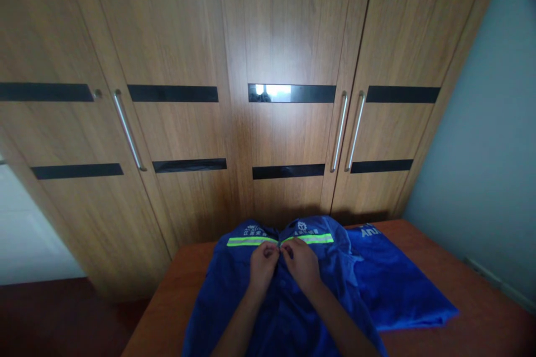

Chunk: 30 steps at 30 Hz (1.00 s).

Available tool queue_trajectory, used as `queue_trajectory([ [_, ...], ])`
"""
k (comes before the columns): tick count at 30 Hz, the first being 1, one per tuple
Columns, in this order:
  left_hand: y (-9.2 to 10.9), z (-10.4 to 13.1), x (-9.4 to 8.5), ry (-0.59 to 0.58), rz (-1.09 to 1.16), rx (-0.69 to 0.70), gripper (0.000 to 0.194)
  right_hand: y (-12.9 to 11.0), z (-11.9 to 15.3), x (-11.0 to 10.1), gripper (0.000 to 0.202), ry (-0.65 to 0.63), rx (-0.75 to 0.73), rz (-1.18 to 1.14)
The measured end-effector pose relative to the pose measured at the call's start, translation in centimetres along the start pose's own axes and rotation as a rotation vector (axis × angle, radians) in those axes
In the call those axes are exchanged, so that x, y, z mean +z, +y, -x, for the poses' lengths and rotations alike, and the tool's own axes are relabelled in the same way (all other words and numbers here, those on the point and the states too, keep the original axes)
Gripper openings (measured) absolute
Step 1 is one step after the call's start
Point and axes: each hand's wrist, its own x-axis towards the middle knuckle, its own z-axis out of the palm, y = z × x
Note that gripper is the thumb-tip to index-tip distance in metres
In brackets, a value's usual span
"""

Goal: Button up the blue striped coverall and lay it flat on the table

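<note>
A blue work jacket (276, 301) with reflective stripes (251, 241) lies flat on the brown worktop (460, 268), collar toward the wooden wardrobe (234, 95). The left hand (263, 264) and right hand (302, 263) meet at its front opening, fingers pinched closed on the fabric edges. A second blue garment (397, 284) lies just beside it, at right.
</note>
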Motion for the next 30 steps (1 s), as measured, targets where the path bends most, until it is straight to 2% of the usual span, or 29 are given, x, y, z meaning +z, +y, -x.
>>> queue_trajectory([
  [6, -0.8, 0.6, 0.0, 0.031, 0.0, -0.074, 0.014, 0.1, -0.3, -0.1, 0.02, 0.002, 0.059, -0.035],
  [12, -1.0, 1.2, -0.3, -0.037, -0.164, -0.023, 0.016, 1.7, -0.1, 1.2, 0.028, -0.1, 0.202, -0.119],
  [15, -1.3, 1.6, -0.8, -0.089, -0.32, 0.003, 0.004, 2.6, 0.6, 1.5, 0.026, -0.171, 0.238, -0.06],
  [20, -1.8, 2.5, -1.9, -0.161, -0.537, -0.008, 0.013, 3.2, 0.8, 0.5, 0.017, -0.289, 0.226, 0.17],
  [25, -1.9, 1.9, -2.1, -0.185, -0.561, -0.026, 0.016, 1.6, -3.3, -0.4, 0.023, -0.295, 0.203, 0.389],
  [30, -2.7, 0.8, -1.9, -0.267, -0.44, -0.093, 0.019, 0.6, -8.7, 1.0, 0.019, -0.334, 0.146, 0.485],
])
